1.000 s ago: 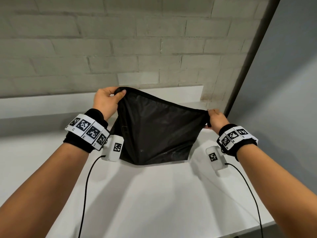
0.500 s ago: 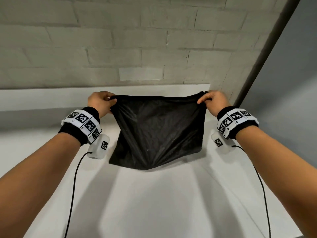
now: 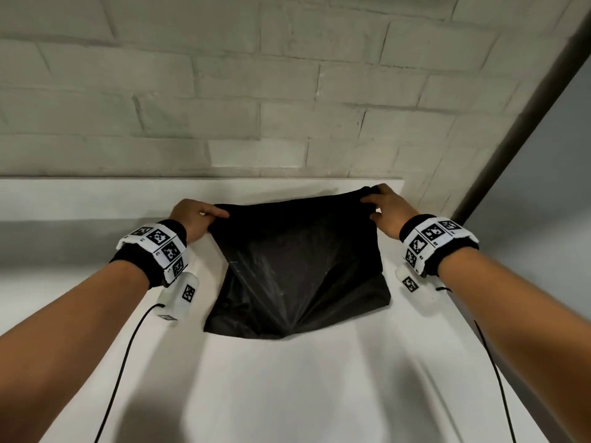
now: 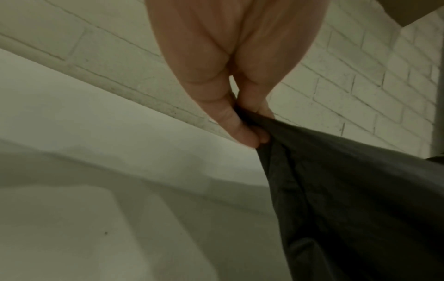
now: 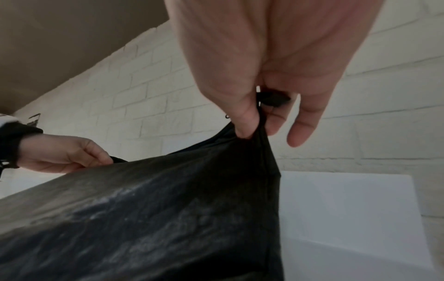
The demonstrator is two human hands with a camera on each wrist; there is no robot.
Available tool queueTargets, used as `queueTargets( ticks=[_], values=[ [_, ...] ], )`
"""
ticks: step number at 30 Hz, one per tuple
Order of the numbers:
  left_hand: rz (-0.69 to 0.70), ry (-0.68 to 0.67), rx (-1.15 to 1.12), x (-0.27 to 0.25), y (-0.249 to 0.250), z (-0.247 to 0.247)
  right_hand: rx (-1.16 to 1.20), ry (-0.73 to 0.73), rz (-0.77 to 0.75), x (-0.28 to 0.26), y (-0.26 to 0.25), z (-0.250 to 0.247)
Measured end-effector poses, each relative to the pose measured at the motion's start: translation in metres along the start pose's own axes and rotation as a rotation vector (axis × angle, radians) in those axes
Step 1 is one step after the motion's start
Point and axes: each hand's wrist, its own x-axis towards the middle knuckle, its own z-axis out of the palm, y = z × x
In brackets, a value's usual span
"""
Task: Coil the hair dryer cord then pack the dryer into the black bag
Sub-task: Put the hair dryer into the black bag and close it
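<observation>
The left hand (image 3: 195,215) and right hand (image 3: 385,207) each pinch a top corner of the bag (image 3: 297,266). It hangs below the fingers (image 4: 240,131), its bottom touching the tabletop (image 3: 287,394).

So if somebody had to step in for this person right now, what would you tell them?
Left hand: pinches the left top corner of the black bag.
Right hand: pinches the right top corner.
The bag hangs between both hands, its bottom resting on the white table.
Hair dryer and cord: not visible in any view, so whether they are coiled or packed cannot be told.
Left: check for the dryer, then finish packing.
</observation>
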Motion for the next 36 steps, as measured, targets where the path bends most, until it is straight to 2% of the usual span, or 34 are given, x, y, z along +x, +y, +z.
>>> queueTargets(
  ticks=[5, 9, 13, 16, 22, 26, 29, 32, 36],
  values=[
    [0.007, -0.026, 0.013, 0.026, 0.004, 0.017, -0.131, -0.112, 0.043, 0.029, 0.014, 0.007],
    [0.02, -0.127, 0.058, 0.043, 0.006, 0.031, -0.255, -0.202, 0.104, 0.047, 0.027, 0.017],
    [0.109, -0.162, 0.23, 0.058, 0.007, 0.038, -0.37, -0.219, 0.128, 0.061, 0.039, 0.022],
    [0.14, -0.14, 0.294, 0.063, 0.01, 0.045, -0.42, -0.206, 0.131, 0.07, 0.043, 0.023],
    [0.176, -0.085, 0.333, 0.074, 0.013, 0.059, -0.385, -0.238, 0.156, 0.084, 0.045, 0.033],
    [0.132, -0.12, 0.374, 0.076, 0.013, 0.064, -0.302, -0.338, 0.207, 0.084, 0.049, 0.042],
    [0.059, -0.199, 0.458, 0.074, 0.013, 0.065, -0.226, -0.388, 0.243, 0.08, 0.048, 0.047],
    [0.02, -0.254, 0.481, 0.07, 0.011, 0.066, -0.189, -0.389, 0.237, 0.076, 0.046, 0.049],
    [-0.003, -0.219, 0.432, 0.063, 0.016, 0.06, -0.187, -0.342, 0.254, 0.064, 0.041, 0.045]
  ],
)
